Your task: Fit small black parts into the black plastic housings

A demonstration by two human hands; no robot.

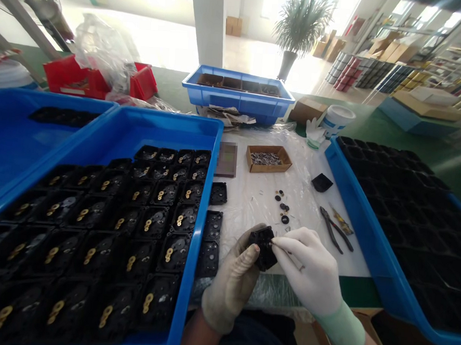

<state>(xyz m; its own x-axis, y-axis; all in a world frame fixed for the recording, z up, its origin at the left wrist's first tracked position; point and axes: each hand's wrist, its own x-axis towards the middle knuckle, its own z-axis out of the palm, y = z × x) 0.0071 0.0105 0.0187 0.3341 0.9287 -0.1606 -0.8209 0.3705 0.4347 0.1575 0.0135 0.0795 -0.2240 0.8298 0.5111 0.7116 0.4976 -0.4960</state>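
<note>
Ana: Where is the object in hand?

Ben: A small black housing (263,253) is at lower centre, above the near edge of the bench. It looks almost square, so its long axis is unclear; it tilts, its top leaning toward eleven o'clock.

Ana: And the hands?

Ben: Both are gloved. The left hand (232,283), at eight o'clock, curls closed around the housing's left side, thumb on its face. The right hand (312,271), at four, has its fingertips drawn together at the right edge. Whether they pinch a small part, I cannot tell. Both hands are at the housing.

Ana: What is around them?

Ben: Small black gears (285,219) lie near, at one o'clock. A carton of metal pins (268,168) is at twelve, farther out. Pliers (333,232) lie between two and three. A blue tray of housings (212,161) spreads toward nine, and another blue tray (362,230) stands at three. Their raised rims stand between the hands and the trays' contents.
</note>
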